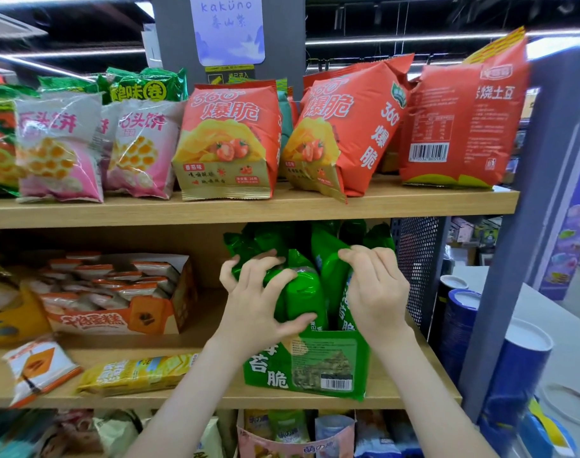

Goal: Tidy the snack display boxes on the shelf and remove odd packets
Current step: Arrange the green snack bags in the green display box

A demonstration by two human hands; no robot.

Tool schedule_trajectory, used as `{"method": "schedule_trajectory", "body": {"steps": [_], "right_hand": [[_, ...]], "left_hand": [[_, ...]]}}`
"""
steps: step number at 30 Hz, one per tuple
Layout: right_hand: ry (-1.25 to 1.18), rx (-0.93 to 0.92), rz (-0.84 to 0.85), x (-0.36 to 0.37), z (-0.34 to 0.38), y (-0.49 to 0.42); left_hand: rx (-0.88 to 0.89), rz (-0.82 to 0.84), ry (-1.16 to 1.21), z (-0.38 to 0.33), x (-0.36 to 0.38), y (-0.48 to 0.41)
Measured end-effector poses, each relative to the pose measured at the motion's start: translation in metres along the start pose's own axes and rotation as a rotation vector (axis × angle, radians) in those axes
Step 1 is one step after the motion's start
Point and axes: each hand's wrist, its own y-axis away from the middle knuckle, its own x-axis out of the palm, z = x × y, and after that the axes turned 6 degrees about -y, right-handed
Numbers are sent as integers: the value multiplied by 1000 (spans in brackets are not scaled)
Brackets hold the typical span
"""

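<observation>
The green display box (306, 368) stands at the right end of the middle shelf (196, 338), near its front edge, packed with upright glossy green packets (306, 292). The left hand (258, 299) and right hand (374, 285) each curl their fingers around packet tops. A mesh panel (417, 259) stands close on the right, with bare wood on the left before an orange box (116, 319).

Wooden shelf boards (215, 209), grey upright (526, 226), perforated side panel (417, 259), dark ceiling (414, 11), strip lights (414, 38)
</observation>
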Motion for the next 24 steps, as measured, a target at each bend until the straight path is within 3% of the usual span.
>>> {"method": "schedule_trajectory", "body": {"steps": [7,14,24], "right_hand": [[-105,126,27,-2,9,7],[-164,281,335,-14,25,2],[162,312,610,-13,37,-1]], "left_hand": [[14,81,-137,-1,-20,-10],[69,371,-190,8,-37,-36],[111,268,-64,16,-45,-29]]}}
